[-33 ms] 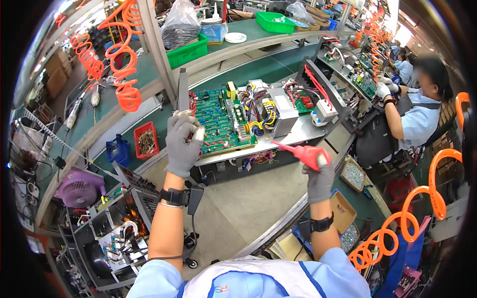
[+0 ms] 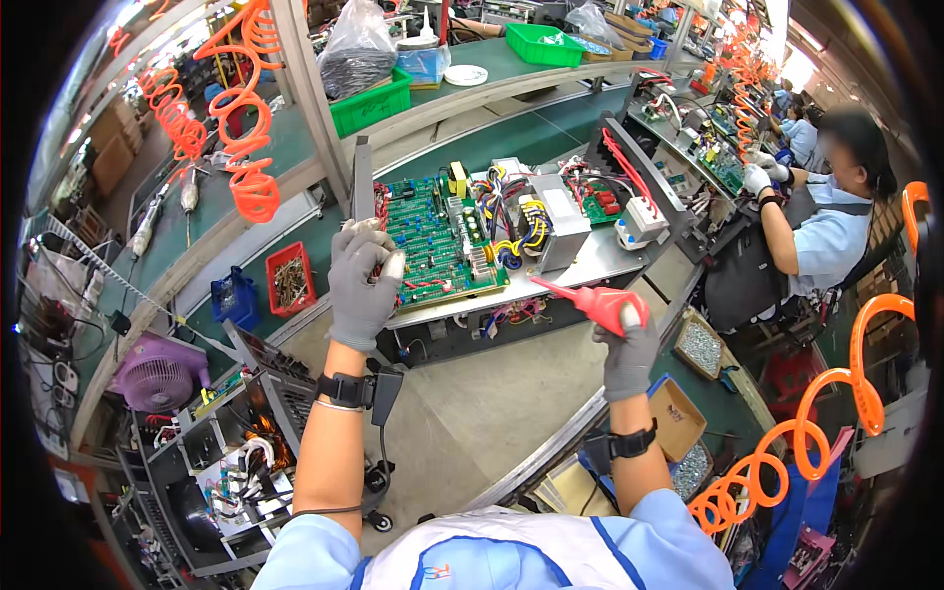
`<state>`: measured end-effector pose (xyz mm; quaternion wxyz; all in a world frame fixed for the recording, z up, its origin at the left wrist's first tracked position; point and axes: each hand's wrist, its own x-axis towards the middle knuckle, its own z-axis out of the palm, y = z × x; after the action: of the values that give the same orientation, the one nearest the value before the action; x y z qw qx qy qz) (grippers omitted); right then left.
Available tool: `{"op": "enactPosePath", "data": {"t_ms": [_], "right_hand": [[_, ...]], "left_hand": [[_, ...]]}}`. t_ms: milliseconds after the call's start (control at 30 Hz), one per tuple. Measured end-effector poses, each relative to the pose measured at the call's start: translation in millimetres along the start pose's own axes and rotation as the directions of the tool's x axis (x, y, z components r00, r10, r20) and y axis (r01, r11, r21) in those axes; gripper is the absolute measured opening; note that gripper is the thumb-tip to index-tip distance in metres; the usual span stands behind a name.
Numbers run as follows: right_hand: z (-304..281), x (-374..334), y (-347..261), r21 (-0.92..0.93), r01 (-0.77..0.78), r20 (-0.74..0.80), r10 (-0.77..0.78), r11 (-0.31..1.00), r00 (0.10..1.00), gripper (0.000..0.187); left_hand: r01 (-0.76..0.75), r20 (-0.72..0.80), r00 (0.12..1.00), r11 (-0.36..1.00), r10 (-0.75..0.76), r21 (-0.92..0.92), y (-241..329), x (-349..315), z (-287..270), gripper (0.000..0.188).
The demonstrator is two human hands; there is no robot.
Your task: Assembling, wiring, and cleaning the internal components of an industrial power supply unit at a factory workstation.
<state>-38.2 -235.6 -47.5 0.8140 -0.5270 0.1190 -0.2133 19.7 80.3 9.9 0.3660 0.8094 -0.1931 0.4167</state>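
My right hand (image 2: pixel 626 352), in a grey glove with pale fingertips, is closed round a red squeeze bottle (image 2: pixel 608 307). Its long thin nozzle points left, toward the front edge of an open metal chassis (image 2: pixel 580 267). My left hand (image 2: pixel 362 285), gloved alike, is at the chassis's front left corner, beside a green circuit board (image 2: pixel 423 236). Its fingers are curled in and its thumb lies by the board's edge; whatever they grip is hidden. On the chassis, bundled yellow and black wires (image 2: pixel 531 228) run beside a grey metal box (image 2: pixel 567 221).
Left stand a red bin of small metal parts (image 2: pixel 290 279), a blue bin (image 2: pixel 233 297) and a purple fan (image 2: pixel 157 376). An orange coiled hose (image 2: pixel 787 462) hangs at right, near trays of small parts (image 2: pixel 699 346). A co-worker (image 2: pixel 826 226) sits beyond.
My right hand and the red squeeze bottle have shifted slightly to the left, the nozzle tip moving with them. My left hand and the chassis look unmoved.
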Motion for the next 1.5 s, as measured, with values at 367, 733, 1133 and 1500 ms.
{"op": "enactPosePath", "data": {"t_ms": [367,733,1133,1500], "right_hand": [[-15,-18,2,0.174,-0.254,0.04,0.251,0.951,0.967,0.029],[-223,-109,-31,0.363,-0.265,-0.403,0.407,0.893,0.82,0.023],[-293,-149,75,0.636,-0.358,-0.425,0.698,0.684,0.576,0.028],[-161,-73,0,-0.484,-0.053,-0.34,-0.131,0.873,0.931,0.027]], "left_hand": [[-0.009,-0.022,1.0,0.999,0.01,0.04,3,-4,-8,0.014],[0.115,0.054,0.992,0.99,-0.112,-0.075,0,0,-9,0.009],[-0.022,-0.03,0.999,1.0,0.022,-0.016,-1,4,5,0.01],[-0.044,-0.064,0.997,0.999,0.042,-0.024,-1,-3,-1,0.014]]}}
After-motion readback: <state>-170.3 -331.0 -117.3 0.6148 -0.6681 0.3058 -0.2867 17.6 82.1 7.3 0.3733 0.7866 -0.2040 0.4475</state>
